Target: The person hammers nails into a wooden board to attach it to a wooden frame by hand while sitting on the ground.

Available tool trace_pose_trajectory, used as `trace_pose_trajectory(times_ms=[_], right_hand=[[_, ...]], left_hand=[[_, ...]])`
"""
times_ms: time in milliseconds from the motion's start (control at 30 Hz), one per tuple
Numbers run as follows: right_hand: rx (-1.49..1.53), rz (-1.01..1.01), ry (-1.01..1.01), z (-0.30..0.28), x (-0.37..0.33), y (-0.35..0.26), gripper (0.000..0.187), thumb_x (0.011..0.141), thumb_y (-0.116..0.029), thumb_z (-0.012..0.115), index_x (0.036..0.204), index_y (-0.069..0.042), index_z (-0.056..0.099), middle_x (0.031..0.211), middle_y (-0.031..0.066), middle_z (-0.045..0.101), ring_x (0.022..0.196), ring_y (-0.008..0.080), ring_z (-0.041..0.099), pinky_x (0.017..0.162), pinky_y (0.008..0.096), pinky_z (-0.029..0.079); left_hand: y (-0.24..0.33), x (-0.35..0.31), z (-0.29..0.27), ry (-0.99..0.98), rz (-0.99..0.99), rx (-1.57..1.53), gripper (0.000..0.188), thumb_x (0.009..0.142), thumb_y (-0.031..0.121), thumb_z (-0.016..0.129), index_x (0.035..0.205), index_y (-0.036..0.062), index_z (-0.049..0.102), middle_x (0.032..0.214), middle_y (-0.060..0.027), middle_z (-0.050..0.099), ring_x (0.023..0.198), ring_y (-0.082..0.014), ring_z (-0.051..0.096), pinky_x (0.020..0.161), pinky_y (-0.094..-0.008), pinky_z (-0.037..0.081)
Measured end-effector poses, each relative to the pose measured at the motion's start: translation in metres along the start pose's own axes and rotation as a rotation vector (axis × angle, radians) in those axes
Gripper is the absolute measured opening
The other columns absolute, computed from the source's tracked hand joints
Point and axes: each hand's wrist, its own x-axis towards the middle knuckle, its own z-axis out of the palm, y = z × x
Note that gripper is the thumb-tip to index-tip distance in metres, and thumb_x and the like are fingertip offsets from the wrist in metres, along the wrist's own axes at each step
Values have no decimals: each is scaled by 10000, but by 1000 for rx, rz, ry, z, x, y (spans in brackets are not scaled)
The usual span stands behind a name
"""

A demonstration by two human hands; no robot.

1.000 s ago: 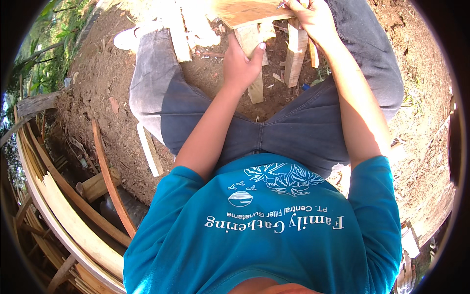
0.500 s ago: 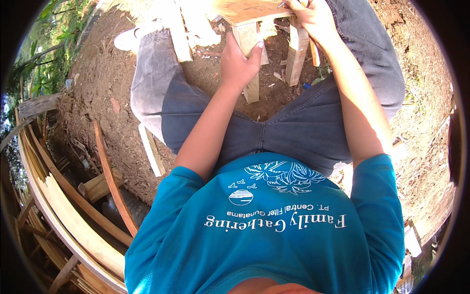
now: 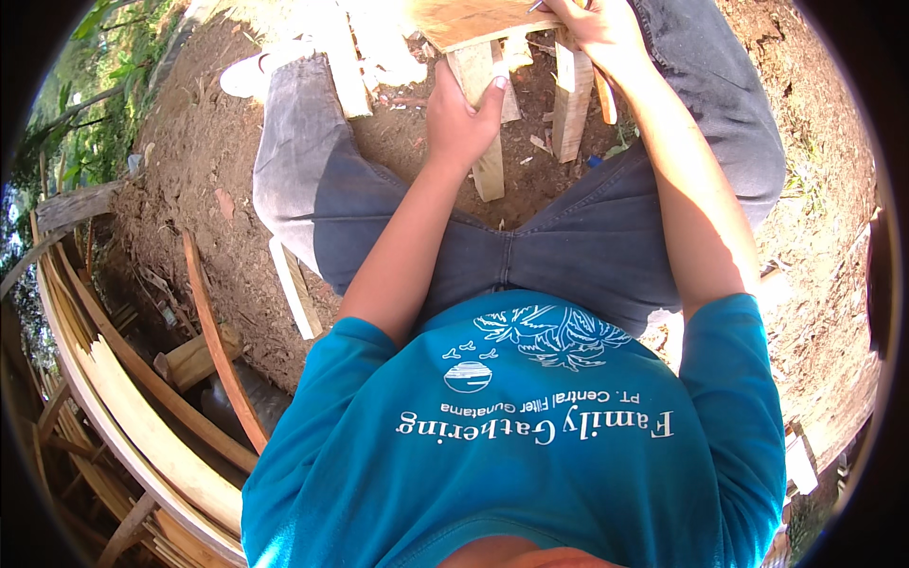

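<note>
A small wooden stool (image 3: 473, 21) with a flat brown top and pale legs stands between my knees. My left hand (image 3: 462, 118) is wrapped round one pale wooden leg (image 3: 488, 170), thumb along its near side. Over the right end of the top, my right hand (image 3: 598, 33) has its fingers bent together, with a thin metal nail (image 3: 537, 6) at the fingertips. The fingertips are partly cut off by the upper edge. Under that hand are another leg (image 3: 571, 114) and an orange-brown wooden stick (image 3: 605, 98); whether the hand holds the stick is hidden.
Long wooden strips (image 3: 142, 417) lie stacked at my left. Brightly lit planks (image 3: 346, 66) rest beyond the left knee, and a short pale stick (image 3: 295, 289) lies by my left thigh. Bare soil (image 3: 199, 142) with wood chips surrounds me.
The stool's top and the nail have shifted slightly left. My right hand has moved a little left with them, while my left hand keeps its hold on the leg.
</note>
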Motion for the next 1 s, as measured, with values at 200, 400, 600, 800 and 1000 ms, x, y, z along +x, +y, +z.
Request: trace_pose_trajectory(times_ms=[200,400,600,800,1000], right_hand=[[72,17,-6,2,1,9,135,947,-113,724,1036,-58,639,847,35,652,780,120,624,707,290,529],[38,26,-6,1,-1,3,146,951,-125,722,1046,-53,637,837,30,646,772,119,619,697,294,530],[120,56,2,2,-2,2,162,942,-119,712,1062,-43,636,840,25,645,758,118,611,687,289,523],[184,59,-13,3,0,4,153,931,-99,686,1060,-39,632,844,19,641,756,111,599,673,279,508],[223,80,-37,0,-1,3,151,909,-72,680,1045,-31,631,844,17,632,753,110,591,673,276,500]], left_hand=[[-5,1,1,4,20,-108,453,924,255,731,1196,-27,502,1049,-225,717,976,-371,722,854,-439,549],[-10,3,2,-1,27,-248,639,895,142,740,1342,-20,313,1134,-251,639,1049,-316,677,906,-412,528],[-6,10,4,24,170,-277,869,866,40,707,1459,53,72,1251,-273,503,1095,-305,634,888,-406,550],[4,7,2,21,162,-202,934,862,-22,657,1520,80,3,1291,-271,476,1059,-294,639,875,-379,573],[18,9,3,60,242,-22,894,851,9,658,1541,69,93,1278,-287,506,1082,-297,634,914,-392,539]])
